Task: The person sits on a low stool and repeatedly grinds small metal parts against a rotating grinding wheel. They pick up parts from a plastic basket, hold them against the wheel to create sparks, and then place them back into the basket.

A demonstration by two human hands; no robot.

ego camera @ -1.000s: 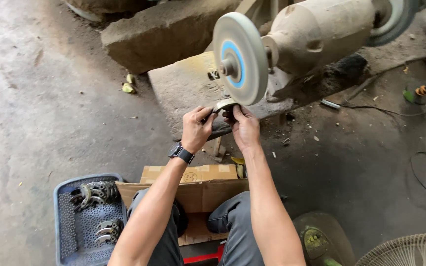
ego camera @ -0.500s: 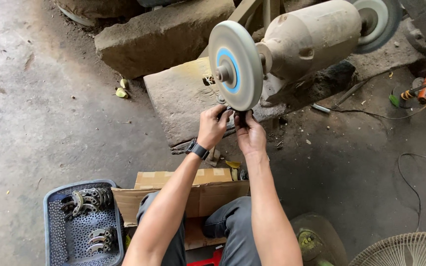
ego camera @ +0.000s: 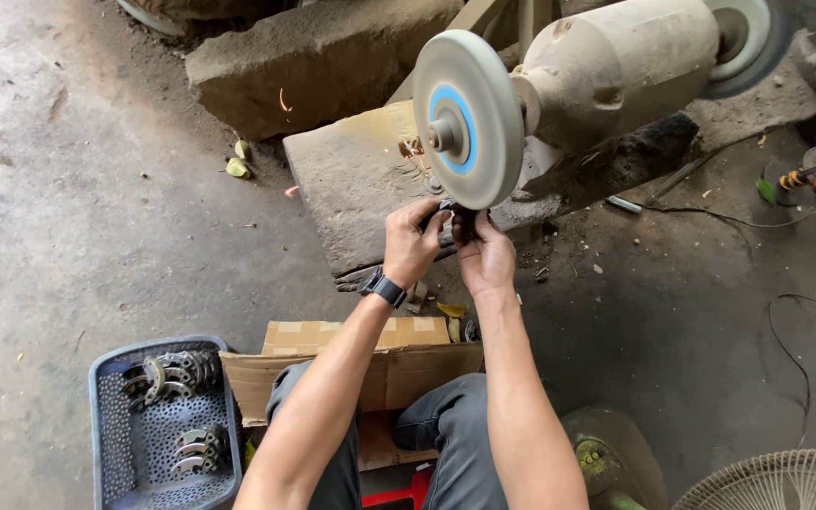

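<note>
Both my hands hold a small dark metal part (ego camera: 450, 212) up against the lower rim of a grey grinding wheel (ego camera: 467, 118) with a blue centre ring. My left hand (ego camera: 411, 246), with a black watch on the wrist, grips the part from the left. From the right, my right hand (ego camera: 484, 253) grips the same part. Sparks fly off to the left over the stone slab (ego camera: 351, 179). The wheel sits on the shaft of a dusty bench grinder motor (ego camera: 616, 66). Most of the part is hidden by my fingers.
A blue perforated basket (ego camera: 110, 444) at lower left holds several curved metal parts (ego camera: 172, 373). An open cardboard box (ego camera: 351, 364) lies before my knees. Stone blocks (ego camera: 314, 57) stand behind the grinder. Cables (ego camera: 805, 312) run across the floor at right; a fan grille (ego camera: 776, 482) shows at bottom right.
My hands have risen with the part from below the wheel to its lower rim. Sparks now fly to the left. The view has shifted closer.
</note>
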